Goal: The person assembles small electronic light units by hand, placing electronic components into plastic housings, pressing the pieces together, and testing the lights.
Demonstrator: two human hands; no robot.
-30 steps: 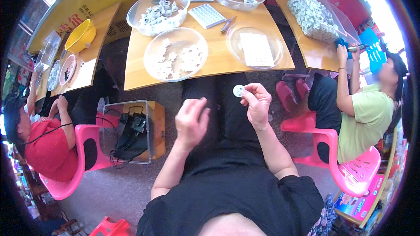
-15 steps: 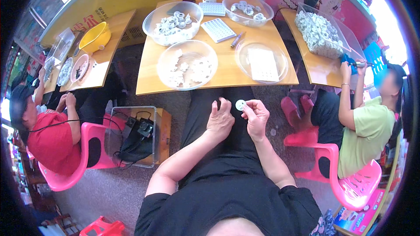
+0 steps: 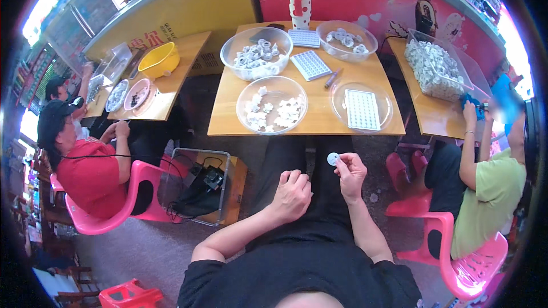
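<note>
Between the thumb and fingers of my right hand (image 3: 351, 175) is a small round white disc (image 3: 333, 159) with dark marks on it, held up above my lap. My left hand (image 3: 291, 196) rests lower and to the left, over my thigh, with its fingers curled in; whether anything is inside them is hidden. On the table (image 3: 220, 122) in front, the nearest things are a clear round bowl (image 3: 242, 117) with small white pieces in it and a clear round tray (image 3: 390, 115) holding a white dotted rectangular plate (image 3: 362, 110).
Two more clear bowls (image 3: 229, 63) (image 3: 374, 40) of white ring-shaped parts stand farther back, by white grid trays (image 3: 311, 65), a pen (image 3: 332, 78) and a spotted tumbler (image 3: 299, 8). People sit at side tables left and right. A clear bin (image 3: 222, 205) stands left of my legs.
The view has tilted up, so the table sits lower in it. My left hand's fingers have curled in more. My right hand still holds the disc.
</note>
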